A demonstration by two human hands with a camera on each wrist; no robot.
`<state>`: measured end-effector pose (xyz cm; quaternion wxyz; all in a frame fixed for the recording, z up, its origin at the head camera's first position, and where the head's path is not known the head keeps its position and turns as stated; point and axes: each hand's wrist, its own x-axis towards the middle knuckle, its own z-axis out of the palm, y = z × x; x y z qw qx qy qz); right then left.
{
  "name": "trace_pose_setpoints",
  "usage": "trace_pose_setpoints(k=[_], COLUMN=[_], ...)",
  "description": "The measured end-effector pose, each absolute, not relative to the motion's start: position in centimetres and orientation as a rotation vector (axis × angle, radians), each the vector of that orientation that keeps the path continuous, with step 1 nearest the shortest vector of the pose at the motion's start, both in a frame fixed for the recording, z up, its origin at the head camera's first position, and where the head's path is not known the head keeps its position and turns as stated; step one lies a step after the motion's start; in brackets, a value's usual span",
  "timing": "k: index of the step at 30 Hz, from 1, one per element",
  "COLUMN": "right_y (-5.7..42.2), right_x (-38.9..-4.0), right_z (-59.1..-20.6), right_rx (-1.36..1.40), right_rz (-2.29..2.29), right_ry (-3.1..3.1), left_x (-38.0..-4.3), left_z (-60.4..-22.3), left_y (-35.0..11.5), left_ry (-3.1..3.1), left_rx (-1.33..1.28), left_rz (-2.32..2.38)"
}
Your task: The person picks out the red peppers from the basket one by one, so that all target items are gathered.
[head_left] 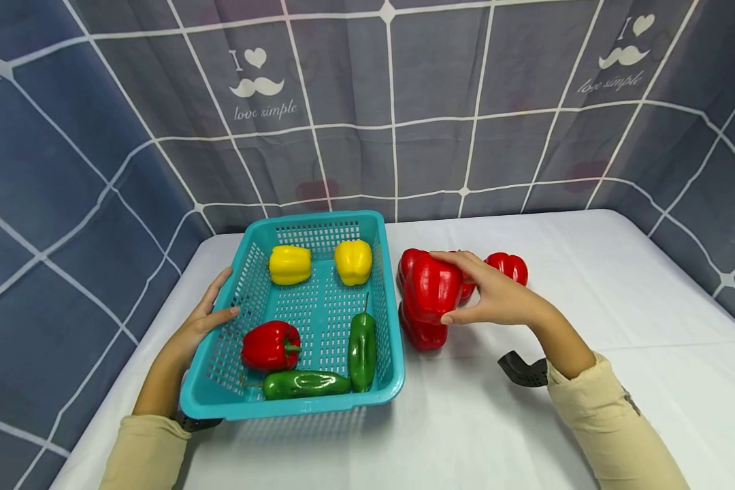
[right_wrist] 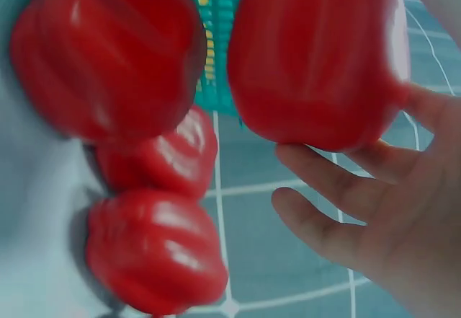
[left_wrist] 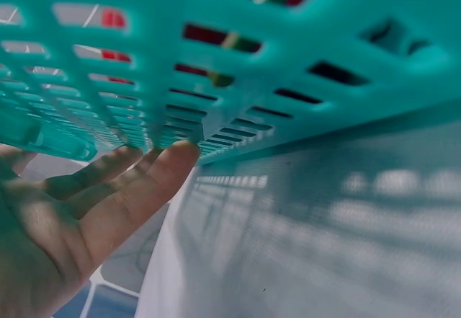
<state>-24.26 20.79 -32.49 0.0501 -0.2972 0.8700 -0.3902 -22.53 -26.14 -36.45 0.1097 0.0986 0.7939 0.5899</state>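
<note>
A turquoise plastic basket (head_left: pixel 395 347) has my left hand (head_left: pixel 196 325) at its left side. The thumb lies over the rim, while the fingers (left_wrist: pixel 137 202) press against the slotted wall from outside. My right hand (head_left: pixel 496 292) holds a red bell pepper (head_left: pixel 431 287) between thumb and fingers, just right of the basket. In the right wrist view this bell pepper (right_wrist: pixel 317 58) is raised beside other red peppers. One red bell pepper (head_left: pixel 422 333) lies beneath it, partly covered. Inside the basket are a red bell pepper (head_left: pixel 269 346), two yellow bell peppers (head_left: pixel 290 265) and two long green chili peppers (head_left: pixel 361 350).
Another red bell pepper (head_left: pixel 507 267) lies behind the right hand, with more red peppers partly hidden by the held one. A white cloth (head_left: pixel 649 306) covers the table. Grey checked curtain (head_left: pixel 435 88) hangs at the back and both sides. Each wrist wears a black mount (head_left: pixel 523 371).
</note>
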Motion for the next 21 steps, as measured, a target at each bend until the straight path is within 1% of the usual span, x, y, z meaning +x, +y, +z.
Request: trace_pose_setpoints(k=[7, 21], right_y=[22.6, 24.4], right_x=[-24.1, -24.5], right_z=[-33.3, -33.9], right_rx=[-0.873, -0.868], right_rz=[-1.132, -1.134], right_ry=[2.678, 2.631], left_x=[-22.6, -22.5], left_z=[-36.7, -36.7], left_y=[-26.2, -26.2], left_ry=[2.337, 2.323], left_rx=[0.285, 0.299], left_rz=[1.731, 1.749])
